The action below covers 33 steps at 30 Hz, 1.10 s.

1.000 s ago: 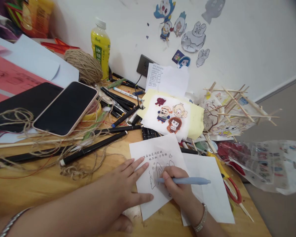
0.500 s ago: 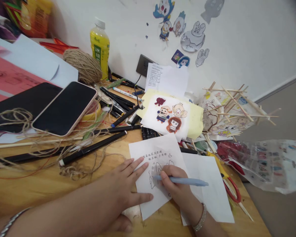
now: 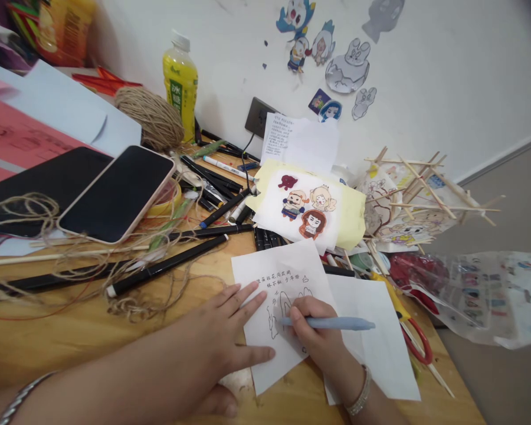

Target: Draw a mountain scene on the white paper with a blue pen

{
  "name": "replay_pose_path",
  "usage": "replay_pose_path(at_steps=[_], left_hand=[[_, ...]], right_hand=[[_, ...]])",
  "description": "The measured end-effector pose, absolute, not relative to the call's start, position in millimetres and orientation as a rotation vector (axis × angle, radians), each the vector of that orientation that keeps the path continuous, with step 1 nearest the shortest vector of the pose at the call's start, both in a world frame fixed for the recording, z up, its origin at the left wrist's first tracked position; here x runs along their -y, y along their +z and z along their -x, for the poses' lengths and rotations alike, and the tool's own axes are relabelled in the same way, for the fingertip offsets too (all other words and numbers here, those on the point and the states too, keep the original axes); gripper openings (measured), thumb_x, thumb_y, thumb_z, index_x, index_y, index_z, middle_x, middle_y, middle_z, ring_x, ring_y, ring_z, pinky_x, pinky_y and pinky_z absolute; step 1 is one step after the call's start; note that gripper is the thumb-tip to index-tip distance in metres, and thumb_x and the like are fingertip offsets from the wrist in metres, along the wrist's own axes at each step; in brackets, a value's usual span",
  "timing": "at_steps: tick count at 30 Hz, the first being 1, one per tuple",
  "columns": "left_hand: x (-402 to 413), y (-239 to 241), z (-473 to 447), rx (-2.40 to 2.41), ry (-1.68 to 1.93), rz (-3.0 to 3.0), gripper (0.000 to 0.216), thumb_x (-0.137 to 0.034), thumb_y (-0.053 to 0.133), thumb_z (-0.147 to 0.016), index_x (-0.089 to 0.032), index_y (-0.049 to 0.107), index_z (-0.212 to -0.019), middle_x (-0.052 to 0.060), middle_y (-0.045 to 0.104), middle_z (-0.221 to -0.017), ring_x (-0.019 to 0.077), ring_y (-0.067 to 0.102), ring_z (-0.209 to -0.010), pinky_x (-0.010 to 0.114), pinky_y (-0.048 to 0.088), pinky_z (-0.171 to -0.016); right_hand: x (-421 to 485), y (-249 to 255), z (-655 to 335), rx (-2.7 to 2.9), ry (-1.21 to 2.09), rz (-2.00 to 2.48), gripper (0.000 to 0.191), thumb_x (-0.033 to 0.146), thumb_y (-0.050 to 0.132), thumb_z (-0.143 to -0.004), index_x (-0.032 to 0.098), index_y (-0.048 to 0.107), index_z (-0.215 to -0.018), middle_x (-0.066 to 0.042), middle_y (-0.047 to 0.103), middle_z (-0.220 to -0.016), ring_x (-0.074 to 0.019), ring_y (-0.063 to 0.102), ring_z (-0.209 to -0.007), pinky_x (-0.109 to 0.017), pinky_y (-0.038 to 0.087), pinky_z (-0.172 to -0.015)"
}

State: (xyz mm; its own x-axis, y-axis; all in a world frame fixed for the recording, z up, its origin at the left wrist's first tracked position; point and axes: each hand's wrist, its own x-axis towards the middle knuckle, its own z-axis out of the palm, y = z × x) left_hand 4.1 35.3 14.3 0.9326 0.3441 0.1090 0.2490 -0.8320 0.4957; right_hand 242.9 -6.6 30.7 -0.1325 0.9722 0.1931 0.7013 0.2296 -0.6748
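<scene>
A light blue pen (image 3: 340, 323) is pinched in my right hand (image 3: 319, 330), its tip at a line drawing on a small white sheet of paper (image 3: 269, 369). Handwritten characters run across the upper part of that sheet. My left hand (image 3: 223, 330) lies spread over the sheet's left edge, fingertips on the paper. Under my right wrist, partly covered, is a second white sheet (image 3: 378, 330). Above the drawing lies a paper with coloured cartoon figures (image 3: 269, 209), on top of a yellow sheet (image 3: 351, 218).
Several black markers (image 3: 168, 265) and loose twine lie to the left, around a phone (image 3: 117, 195). Behind stand a ball of twine (image 3: 148, 118) and a yellow drink bottle (image 3: 180, 88). Red-handled scissors (image 3: 418, 342), a stick frame (image 3: 425, 195) and a plastic bag (image 3: 482, 295) are at the right.
The pen tip has shifted slightly to the right over the drawing, along with my right hand. My left hand and both sheets keep their places.
</scene>
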Motion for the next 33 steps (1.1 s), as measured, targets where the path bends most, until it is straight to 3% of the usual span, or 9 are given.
replay_pose_path(at_steps=[2,6,12,16,22,27,30,33], left_hand=[[-36,25,-4,-0.443,0.203,-2.589,0.084,-0.046,0.088,-0.068,-0.045,0.048,-0.142,0.015,0.009,-0.164,0.0508,0.015,-0.144,0.073,0.021,-0.111],[-38,67,-7,-0.548,-0.128,-2.523,0.072,-0.028,0.085,-0.075,-0.040,0.054,-0.139,0.019,0.030,-0.157,0.0462,0.020,-0.144,0.069,0.026,-0.112],[-39,83,-10,-0.539,-0.152,-2.541,0.072,-0.028,0.084,-0.076,-0.039,0.053,-0.139,0.021,0.034,-0.155,0.0458,0.021,-0.143,0.068,0.028,-0.111],[-36,53,-7,-0.490,0.025,-2.614,0.076,-0.035,0.087,-0.072,-0.040,0.054,-0.139,0.017,0.027,-0.160,0.0472,0.024,-0.144,0.068,0.028,-0.111],[-34,22,-5,-0.447,0.195,-2.604,0.084,-0.045,0.089,-0.068,-0.045,0.049,-0.142,0.013,0.013,-0.164,0.0499,0.016,-0.146,0.071,0.021,-0.112],[-36,42,-3,-0.485,0.038,-2.578,0.072,-0.036,0.083,-0.077,-0.042,0.051,-0.141,0.015,0.026,-0.161,0.0441,0.022,-0.146,0.065,0.027,-0.114],[-37,29,-3,-0.446,0.101,-2.579,0.074,-0.046,0.085,-0.072,-0.043,0.053,-0.139,0.015,0.016,-0.163,0.0511,0.018,-0.144,0.072,0.025,-0.110],[-36,5,-4,-0.399,0.352,-2.628,0.072,-0.054,0.080,-0.076,-0.040,0.053,-0.141,0.007,0.007,-0.166,0.0446,0.010,-0.149,0.066,0.015,-0.117]], right_hand=[[6,30,-242,1.875,0.592,1.533,0.035,0.029,0.048,-0.090,0.022,0.045,-0.056,0.001,0.053,-0.054,-0.0151,0.051,-0.052,-0.027,0.039,-0.052],[5,29,-242,1.824,0.662,1.527,0.038,0.031,0.049,-0.090,0.022,0.041,-0.054,0.002,0.049,-0.052,-0.0143,0.047,-0.050,-0.026,0.037,-0.050],[5,28,-242,1.783,0.728,1.506,0.036,0.031,0.050,-0.088,0.023,0.040,-0.055,0.002,0.050,-0.052,-0.0142,0.048,-0.050,-0.027,0.038,-0.051],[5,27,-242,1.745,0.774,1.498,0.034,0.031,0.051,-0.087,0.023,0.040,-0.056,0.003,0.049,-0.051,-0.0138,0.047,-0.049,-0.026,0.038,-0.050],[7,29,-243,1.766,0.806,1.442,0.031,0.029,0.051,-0.086,0.023,0.042,-0.057,0.003,0.048,-0.051,-0.0136,0.045,-0.048,-0.026,0.037,-0.048],[7,31,-242,1.819,0.835,1.380,0.034,0.028,0.051,-0.087,0.022,0.041,-0.056,0.002,0.049,-0.052,-0.0133,0.047,-0.049,-0.026,0.038,-0.050],[6,33,-241,1.855,0.842,1.374,0.036,0.029,0.051,-0.088,0.023,0.038,-0.055,0.003,0.046,-0.050,-0.0130,0.045,-0.048,-0.025,0.036,-0.049],[6,33,-240,1.853,0.823,1.390,0.037,0.030,0.050,-0.088,0.023,0.036,-0.054,0.003,0.044,-0.050,-0.0129,0.044,-0.048,-0.026,0.036,-0.048]])
